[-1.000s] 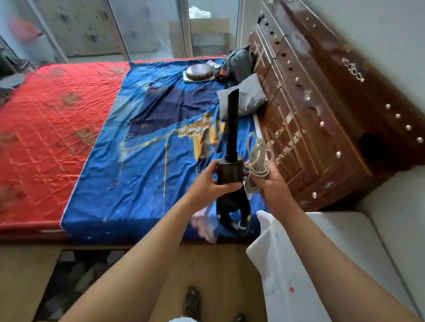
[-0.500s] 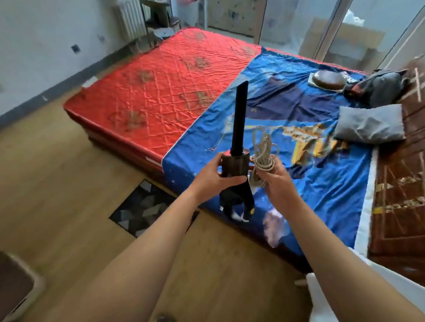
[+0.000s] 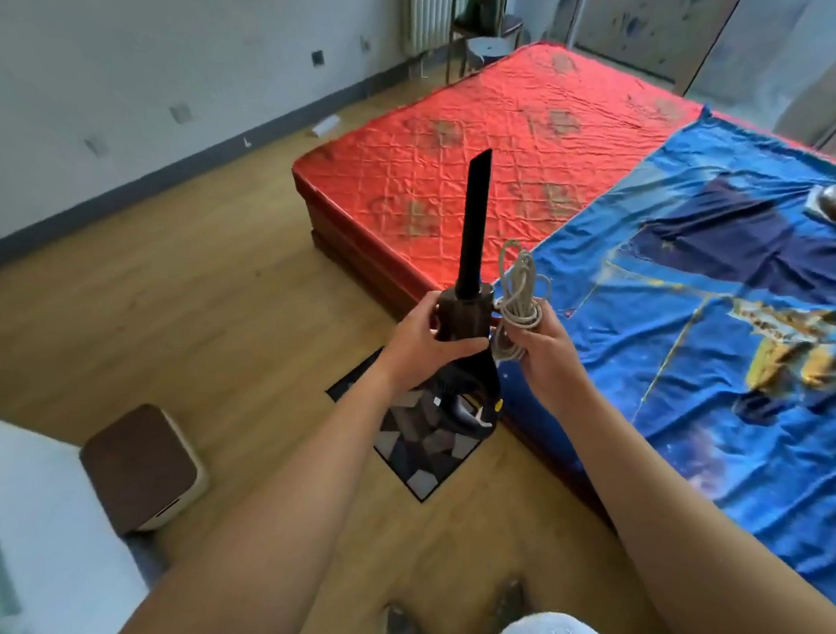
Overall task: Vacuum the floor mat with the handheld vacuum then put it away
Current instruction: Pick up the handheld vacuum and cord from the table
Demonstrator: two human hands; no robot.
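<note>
I see a wood floor point(image 3: 205, 308) carrying 1 bed point(image 3: 351, 254). A patterned floor mat point(image 3: 420, 466) lies just beside the bed's long side, and a brown-topped box point(image 3: 140, 463) sits well left of it. On the bed lie a red quilted cover point(image 3: 491, 126) and a blue sheet point(image 3: 685, 370).

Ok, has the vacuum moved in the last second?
Yes. The handheld vacuum, gripped by the left hand, has swung left across the blue sheet and now shows over the floor mat beside the bed.

Black handheld vacuum point(image 3: 470, 242), off-white cord point(image 3: 517, 299), grey-and-black geometric floor mat point(image 3: 427, 453), red quilted mattress point(image 3: 493, 160), blue sheet point(image 3: 706, 319).
</note>
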